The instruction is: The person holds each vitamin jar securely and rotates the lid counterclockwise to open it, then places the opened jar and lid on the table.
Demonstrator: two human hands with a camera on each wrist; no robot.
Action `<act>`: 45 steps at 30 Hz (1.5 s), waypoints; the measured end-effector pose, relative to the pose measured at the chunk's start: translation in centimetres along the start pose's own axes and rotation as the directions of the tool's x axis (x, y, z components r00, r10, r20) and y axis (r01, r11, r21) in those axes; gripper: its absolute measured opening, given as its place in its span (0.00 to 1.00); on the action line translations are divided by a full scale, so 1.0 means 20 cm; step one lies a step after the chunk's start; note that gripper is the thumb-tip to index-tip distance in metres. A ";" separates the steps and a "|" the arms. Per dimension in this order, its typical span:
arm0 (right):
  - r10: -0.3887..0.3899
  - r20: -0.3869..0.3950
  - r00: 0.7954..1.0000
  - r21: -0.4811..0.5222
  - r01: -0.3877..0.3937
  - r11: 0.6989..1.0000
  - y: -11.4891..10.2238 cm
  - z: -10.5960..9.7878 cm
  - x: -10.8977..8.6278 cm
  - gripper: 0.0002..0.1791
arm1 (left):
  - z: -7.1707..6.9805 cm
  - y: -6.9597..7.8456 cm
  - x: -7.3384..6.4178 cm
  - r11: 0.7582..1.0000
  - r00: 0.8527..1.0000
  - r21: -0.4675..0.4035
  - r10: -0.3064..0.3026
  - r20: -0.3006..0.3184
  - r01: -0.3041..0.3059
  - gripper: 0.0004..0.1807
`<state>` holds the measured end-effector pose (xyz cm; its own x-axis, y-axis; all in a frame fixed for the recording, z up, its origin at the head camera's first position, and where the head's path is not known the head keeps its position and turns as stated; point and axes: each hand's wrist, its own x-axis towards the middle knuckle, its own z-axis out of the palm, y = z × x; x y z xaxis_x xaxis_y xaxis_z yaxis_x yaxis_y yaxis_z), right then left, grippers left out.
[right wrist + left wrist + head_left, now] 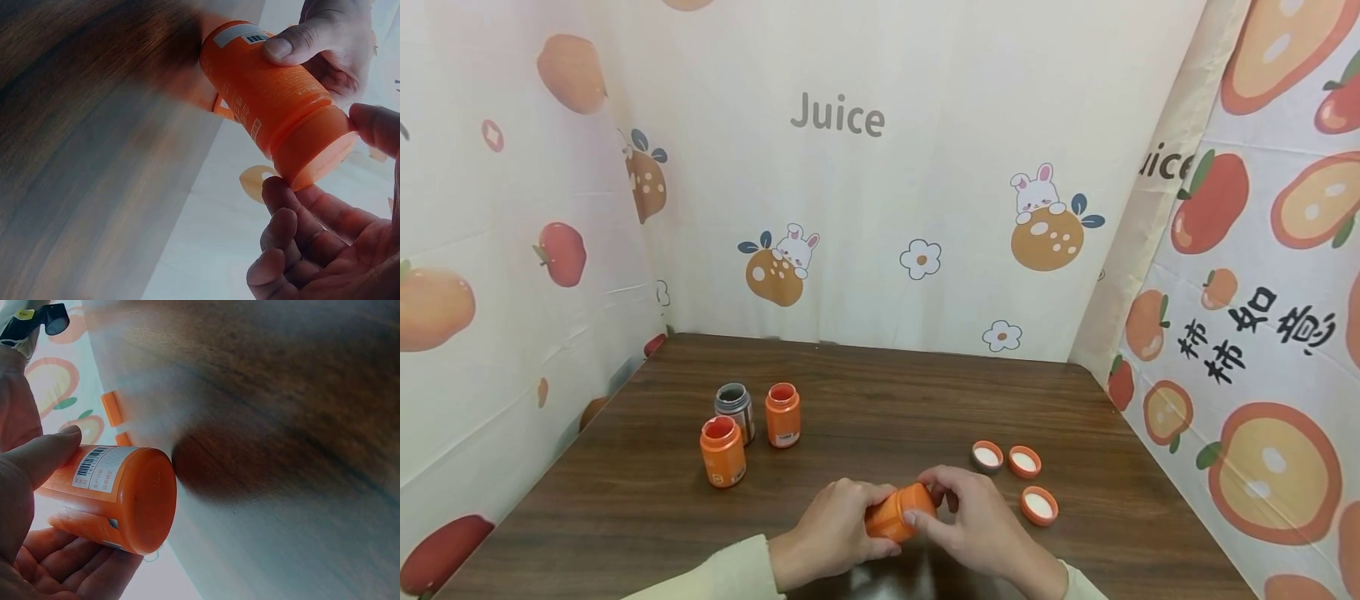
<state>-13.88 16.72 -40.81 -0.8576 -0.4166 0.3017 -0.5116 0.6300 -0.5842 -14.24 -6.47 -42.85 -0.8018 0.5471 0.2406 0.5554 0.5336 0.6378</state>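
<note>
Over the near part of the table, my left hand (pixel 835 529) grips an orange plastic bottle (pixel 886 521) round its body. Tilted sideways, the bottle has its base toward the left and its orange cap (pixel 315 147) toward the right. My right hand (pixel 977 525) pinches that cap between thumb and fingertips. In the right wrist view, the cap sits on the bottle's neck. A white barcode label (pixel 103 469) shows near the base in the left wrist view, beside my left thumb.
On the left of the brown wooden table (pixel 880 383) stand two uncapped orange bottles (pixel 784 421) and an uncapped grey bottle (pixel 730 407). Several loose caps (pixel 1039 505) lie on the right with white insides facing up. Printed curtains (pixel 880 192) enclose the back and sides.
</note>
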 end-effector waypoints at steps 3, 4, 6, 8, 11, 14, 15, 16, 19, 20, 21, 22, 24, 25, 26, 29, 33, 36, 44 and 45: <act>-0.038 -0.002 0.999 -0.006 0.038 0.999 0.01 0.00 0.00 0.17 | 0.00 0.00 0.00 1.000 1.000 0.002 -0.004 0.001 0.004 0.22; -0.053 -0.004 0.999 -0.007 0.053 0.999 0.01 0.00 -0.01 0.18 | 0.00 0.00 0.00 1.000 1.000 0.003 -0.005 0.001 0.005 0.22; -0.077 -0.006 0.997 -0.007 0.077 0.997 0.01 -0.01 -0.01 0.19 | 0.00 0.00 0.00 1.000 1.000 0.005 -0.005 0.001 0.005 0.22; -0.093 -0.004 0.996 -0.003 0.093 0.996 0.01 -0.01 -0.01 0.20 | 0.00 0.00 0.00 1.000 1.000 0.008 -0.006 0.003 0.006 0.22; -0.110 0.003 0.994 0.005 0.110 0.994 0.01 -0.02 -0.02 0.23 | 0.00 0.00 0.00 1.000 1.000 0.009 -0.006 0.004 0.005 0.22; -0.130 0.010 0.991 0.020 0.130 0.991 0.01 -0.03 -0.02 0.25 | 0.00 0.00 0.00 1.000 1.000 0.013 -0.001 0.004 0.001 0.22; -0.144 0.009 0.990 0.020 0.144 0.989 0.01 -0.03 -0.02 0.26 | 0.00 0.00 0.00 1.000 1.000 0.013 0.000 0.004 0.000 0.22; -0.160 0.007 0.987 0.018 0.160 0.987 0.01 -0.03 -0.02 0.27 | 0.00 0.00 0.00 1.000 1.000 0.014 0.001 0.003 -0.001 0.22; -0.224 -0.002 0.975 0.019 0.224 0.974 0.01 -0.03 -0.01 0.29 | 0.00 0.00 0.00 1.000 1.000 0.019 0.002 0.004 -0.002 0.23; -0.243 -0.004 0.970 0.018 0.243 0.970 0.01 -0.03 -0.01 0.30 | 0.00 0.00 0.00 1.000 1.000 0.019 0.000 0.005 0.000 0.23; -0.259 -0.004 0.966 0.021 0.259 0.966 0.01 -0.03 -0.01 0.31 | 0.00 0.00 0.00 1.000 1.000 0.018 -0.001 0.006 0.001 0.23; -0.273 -0.003 0.962 0.025 0.273 0.962 0.01 -0.03 -0.01 0.32 | 0.00 0.00 0.00 1.000 1.000 0.018 -0.003 0.007 0.003 0.23; -0.291 0.002 0.957 0.033 0.291 0.956 0.01 -0.04 -0.01 0.33 | 0.00 0.00 0.00 1.000 1.000 0.019 -0.003 0.008 0.003 0.23; -0.297 0.004 0.955 0.034 0.297 0.954 0.02 -0.04 -0.01 0.34 | 0.00 0.00 0.00 1.000 1.000 0.020 -0.003 0.007 0.003 0.24; -0.304 0.005 0.953 0.032 0.303 0.952 0.02 -0.04 -0.01 0.34 | 0.00 0.00 0.00 1.000 1.000 0.020 -0.003 0.006 0.003 0.24; -0.325 0.002 0.946 0.026 0.325 0.945 0.02 -0.04 -0.01 0.36 | 0.00 0.00 0.00 1.000 1.000 0.025 0.000 0.003 0.000 0.24; -0.337 -0.008 0.941 0.022 0.337 0.941 0.01 -0.04 -0.01 0.38 | 0.00 0.00 0.00 1.000 1.000 0.025 0.003 0.001 -0.003 0.24; -0.310 -0.012 0.951 0.022 0.310 0.950 0.01 -0.04 -0.01 0.38 | 0.00 0.00 0.00 1.000 1.000 0.030 0.007 -0.003 -0.007 0.23; -0.108 -0.043 0.993 -0.007 0.108 0.994 -0.01 -0.03 -0.01 0.23 | 0.01 0.00 0.00 1.000 1.000 0.016 0.006 -0.004 -0.006 0.21; -0.082 -0.042 0.996 -0.011 0.082 0.997 -0.01 -0.02 -0.01 0.23 | 0.01 0.00 0.00 1.000 1.000 0.012 0.006 -0.004 -0.006 0.21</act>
<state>-13.56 16.97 -40.37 -0.8143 -0.4387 0.3801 -0.5804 0.6011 -0.5494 -14.22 -6.36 -42.93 -0.7991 0.5480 0.2471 0.5630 0.5380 0.6274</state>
